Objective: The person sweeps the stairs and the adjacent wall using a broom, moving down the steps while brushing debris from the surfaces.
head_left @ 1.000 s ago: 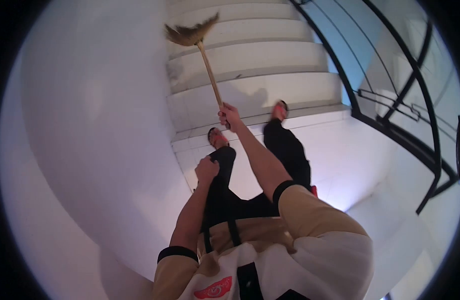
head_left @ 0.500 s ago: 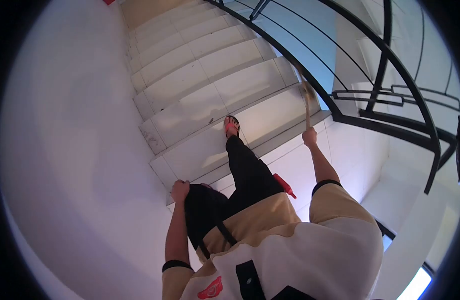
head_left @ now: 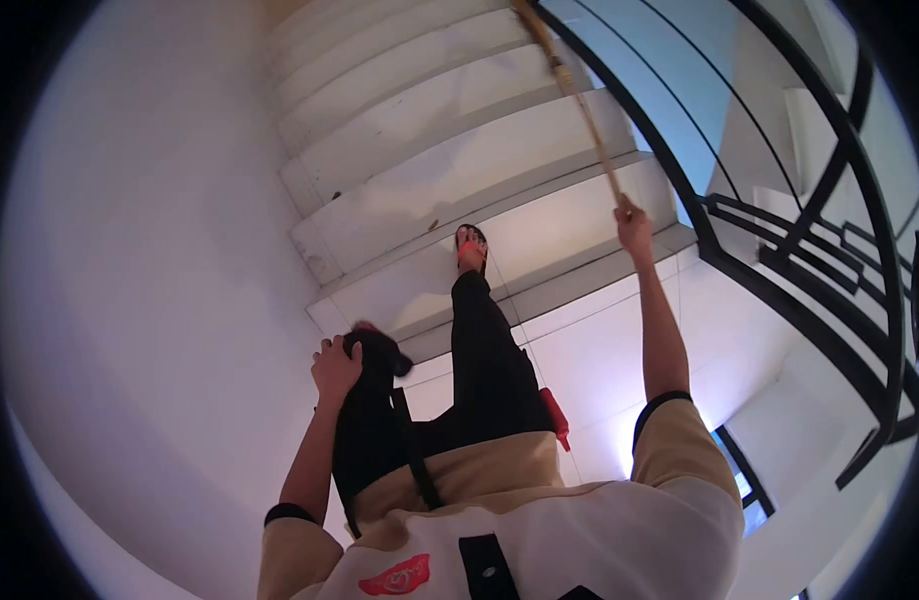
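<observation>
My right hand point(head_left: 634, 228) grips the lower end of a thin wooden stick point(head_left: 591, 125) that reaches up over the steps beside the railing. Lower left, my left hand point(head_left: 336, 370) lies against the dark trousers at my raised knee, its fingers apart. One foot in a red and black sandal point(head_left: 470, 244) stands on a white tiled step point(head_left: 404, 290). A red bottle-like object point(head_left: 555, 417) hangs at my right hip. Where the stick ends at the top is hard to make out.
White curved steps point(head_left: 409, 130) climb away ahead of me. A black metal railing point(head_left: 679, 190) runs along their right side. The left side is a plain white wall point(head_left: 159, 250). A small dark bit point(head_left: 336, 195) lies on a step.
My right hand and the stick have swung up, the stick now reaching further up and left. My left knee has risen, and my left hand has shifted left and opened on it.
</observation>
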### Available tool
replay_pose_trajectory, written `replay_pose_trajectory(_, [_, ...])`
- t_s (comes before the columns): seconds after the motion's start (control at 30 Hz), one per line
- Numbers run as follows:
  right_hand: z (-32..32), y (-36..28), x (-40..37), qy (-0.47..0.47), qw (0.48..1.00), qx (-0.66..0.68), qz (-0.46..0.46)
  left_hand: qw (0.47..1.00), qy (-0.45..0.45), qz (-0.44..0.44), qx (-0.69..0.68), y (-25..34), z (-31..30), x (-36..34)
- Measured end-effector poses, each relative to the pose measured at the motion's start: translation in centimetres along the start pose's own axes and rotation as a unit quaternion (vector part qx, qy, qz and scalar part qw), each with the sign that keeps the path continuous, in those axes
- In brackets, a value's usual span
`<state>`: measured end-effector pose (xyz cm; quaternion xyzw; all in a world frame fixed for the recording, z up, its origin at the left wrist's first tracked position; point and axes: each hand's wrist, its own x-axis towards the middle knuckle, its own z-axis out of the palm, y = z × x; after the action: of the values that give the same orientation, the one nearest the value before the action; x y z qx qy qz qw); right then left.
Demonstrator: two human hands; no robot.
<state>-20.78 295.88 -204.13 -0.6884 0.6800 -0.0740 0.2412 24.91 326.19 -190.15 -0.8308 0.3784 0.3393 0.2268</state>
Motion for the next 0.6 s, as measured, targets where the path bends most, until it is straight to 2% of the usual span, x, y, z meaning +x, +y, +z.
replay_pose_trajectory(0.03, [1.8,2.3,2.0,0.024,0.999,-0.016,-0.014,0.999,-0.016,0.001,-0.03,-1.3,1.2,0.2])
replay_pose_trajectory(0.07, [2.7,3.2,3.9,0.016,0.995,-0.103,0.007,0.998,-0.026,-0.025,-0.045,-2.0,3.1,0.1])
replay_pose_trajectory(0.1, [3.3,3.8,5.6,0.004,0.992,-0.127,-0.022,0.997,-0.032,-0.049,-0.058,-2.9,4.9,0.2])
replay_pose_trajectory(0.13, [4.1,3.9,6.8,-0.022,0.986,-0.167,-0.005,0.994,-0.038,-0.071,-0.069,-3.9,6.5,0.3])
replay_pose_trajectory(0.17, [5.2,3.8,7.6,-0.061,0.988,-0.136,0.04,0.987,-0.085,-0.107,-0.08,-4.4,7.9,0.5])
replay_pose_trajectory(0.23, [8.3,3.5,8.0,-0.151,0.975,-0.071,0.149,0.987,-0.113,-0.103,-0.052,-5.0,10.9,0.2])
replay_pose_trajectory(0.3, [14.6,4.2,6.7,-0.246,0.93,-0.003,0.273,0.988,-0.125,-0.088,-0.024,-5.6,14.3,0.4])
replay_pose_trajectory(0.33, [18.0,3.7,4.1,-0.35,0.91,-0.22,0.017,0.989,-0.124,-0.077,-0.011,-5.8,15.6,0.5])
replay_pose_trajectory(0.37, [21.3,3.1,1.5,-0.308,0.814,-0.418,-0.26,0.989,-0.122,-0.077,-0.009,-5.8,15.9,0.5])
replay_pose_trajectory(0.4, [21.2,-3.7,-2.4,-0.308,0.814,-0.408,-0.277,0.989,-0.122,-0.077,-0.009,-6.0,16.4,0.3])
replay_pose_trajectory(0.47, [27.3,-10.5,-9.6,-0.364,0.812,-0.371,-0.265,0.99,-0.111,-0.085,-0.03,-7.1,16.9,0.4])
replay_pose_trajectory(0.57, [34.9,-22.1,-21.9,-0.393,0.851,-0.217,-0.273,0.99,-0.082,-0.097,-0.067,-9.9,17.2,0.2])
replay_pose_trajectory(0.6, [40.6,-24.0,-27.2,-0.242,0.953,-0.059,-0.176,0.988,-0.087,-0.101,-0.08,-10.9,17.2,0.2])
